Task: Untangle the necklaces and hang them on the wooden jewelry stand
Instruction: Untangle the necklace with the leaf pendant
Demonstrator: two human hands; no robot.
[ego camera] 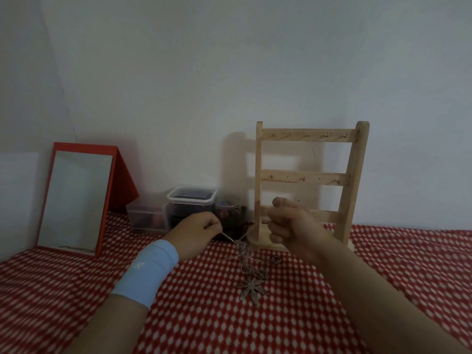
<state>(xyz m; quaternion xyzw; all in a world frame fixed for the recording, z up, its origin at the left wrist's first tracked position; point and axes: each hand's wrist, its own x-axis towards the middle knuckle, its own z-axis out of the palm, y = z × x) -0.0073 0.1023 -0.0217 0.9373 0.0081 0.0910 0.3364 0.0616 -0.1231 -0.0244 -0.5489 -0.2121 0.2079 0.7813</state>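
A tangle of silver necklaces point(246, 261) hangs just above the red patterned cloth, ending in a leaf-shaped pendant point(252, 286) that touches the cloth. My left hand point(198, 232), with a pale blue band on the wrist, pinches a twisted chain strand on the left. My right hand point(290, 224) pinches thin strands on the right, pulling them up toward itself. The wooden jewelry stand point(307, 182) stands upright right behind my right hand. Its three rails carry small hooks, and nothing hangs on the upper two. The lowest rail is partly hidden by my hand.
A red-framed mirror point(76, 199) leans at the left by the wall. Clear plastic boxes point(190, 204) with small items sit left of the stand. A small ring-like piece point(275, 259) lies on the cloth point(408, 264) near the stand's base.
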